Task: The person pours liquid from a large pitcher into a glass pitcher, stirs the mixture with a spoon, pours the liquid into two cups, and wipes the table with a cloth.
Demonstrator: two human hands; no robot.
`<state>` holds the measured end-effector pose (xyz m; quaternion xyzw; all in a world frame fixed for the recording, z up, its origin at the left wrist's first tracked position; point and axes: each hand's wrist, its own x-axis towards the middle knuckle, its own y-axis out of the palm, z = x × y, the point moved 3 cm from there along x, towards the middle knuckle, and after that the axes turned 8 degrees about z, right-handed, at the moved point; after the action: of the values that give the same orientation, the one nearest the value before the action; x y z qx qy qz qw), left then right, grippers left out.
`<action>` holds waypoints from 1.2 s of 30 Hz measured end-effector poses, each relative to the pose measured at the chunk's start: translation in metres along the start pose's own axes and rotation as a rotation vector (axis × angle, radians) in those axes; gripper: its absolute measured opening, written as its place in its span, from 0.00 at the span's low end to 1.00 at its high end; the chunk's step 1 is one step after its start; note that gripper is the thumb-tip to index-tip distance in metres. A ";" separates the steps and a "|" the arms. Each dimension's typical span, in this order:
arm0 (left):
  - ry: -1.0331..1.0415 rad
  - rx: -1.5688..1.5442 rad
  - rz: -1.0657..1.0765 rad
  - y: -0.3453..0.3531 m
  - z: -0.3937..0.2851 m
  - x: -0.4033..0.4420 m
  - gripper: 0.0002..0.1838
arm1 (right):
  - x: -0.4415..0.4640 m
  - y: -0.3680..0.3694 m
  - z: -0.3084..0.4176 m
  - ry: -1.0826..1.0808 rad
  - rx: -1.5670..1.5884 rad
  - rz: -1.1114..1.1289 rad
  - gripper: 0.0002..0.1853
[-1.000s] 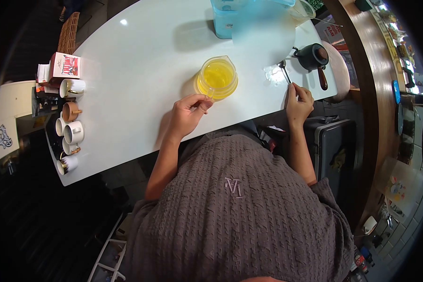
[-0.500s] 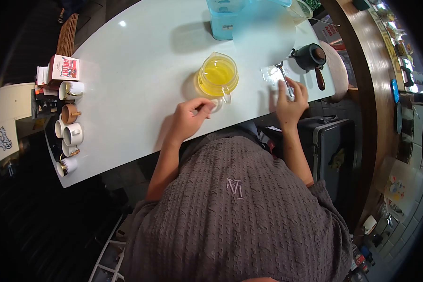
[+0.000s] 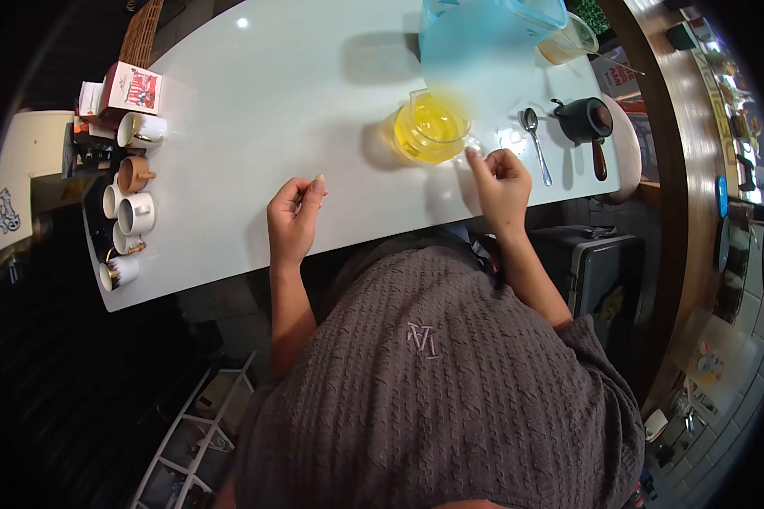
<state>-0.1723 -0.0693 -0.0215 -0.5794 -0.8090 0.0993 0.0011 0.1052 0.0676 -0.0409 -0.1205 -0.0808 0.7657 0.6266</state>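
A clear glass jug (image 3: 433, 129) of yellow liquid is on the white table (image 3: 255, 110), its handle turned toward my right hand (image 3: 502, 188). That hand is closed around the handle, thumb and fingers pinched together. My left hand (image 3: 293, 216) hovers near the table's front edge, fingers curled and nothing visible in them. To the right of the jug a metal spoon (image 3: 536, 144) lies on the table. Beside it stands a dark pot (image 3: 583, 120) with a wooden side handle.
Several mugs (image 3: 137, 213) and a red and white box (image 3: 134, 88) line the left end. At the back are a blue translucent container (image 3: 475, 51) and a clear vessel (image 3: 569, 41). A dark case (image 3: 607, 271) stands below the right edge.
My right hand has let go of the spoon and moved left to the jug's handle. My left hand has left the jug and moved left. The view has shifted slightly.
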 end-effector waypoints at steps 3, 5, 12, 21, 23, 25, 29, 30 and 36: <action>0.035 -0.065 -0.030 -0.002 0.005 -0.003 0.14 | 0.008 -0.002 -0.004 0.012 0.233 -0.055 0.10; 0.013 -0.081 0.007 -0.003 0.006 -0.005 0.12 | 0.006 0.002 0.003 -0.002 0.214 -0.050 0.12; 0.032 -0.056 0.029 0.000 0.006 -0.002 0.11 | 0.035 0.024 -0.008 -0.199 0.036 0.127 0.25; 0.025 -0.095 0.020 -0.005 0.012 -0.007 0.11 | 0.065 0.043 0.009 -0.095 0.526 0.197 0.27; 0.043 -0.080 0.006 -0.007 0.011 -0.011 0.12 | 0.068 0.043 0.012 -0.083 0.401 0.132 0.29; 0.050 -0.082 -0.022 -0.010 0.008 -0.016 0.12 | 0.070 0.049 0.015 -0.085 0.429 0.163 0.29; 0.038 -0.080 -0.057 -0.021 0.005 -0.027 0.12 | 0.061 0.068 0.039 -0.126 0.542 0.258 0.30; 0.040 -0.078 -0.065 -0.024 0.006 -0.030 0.12 | 0.056 0.073 0.047 -0.129 0.544 0.266 0.30; 0.024 -0.112 -0.094 -0.035 0.000 -0.044 0.12 | 0.029 0.088 0.069 -0.045 0.577 0.436 0.30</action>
<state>-0.1910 -0.1211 -0.0111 -0.5410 -0.8395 0.0470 -0.0170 -0.0029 0.0797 -0.0017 0.0640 0.1524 0.8751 0.4548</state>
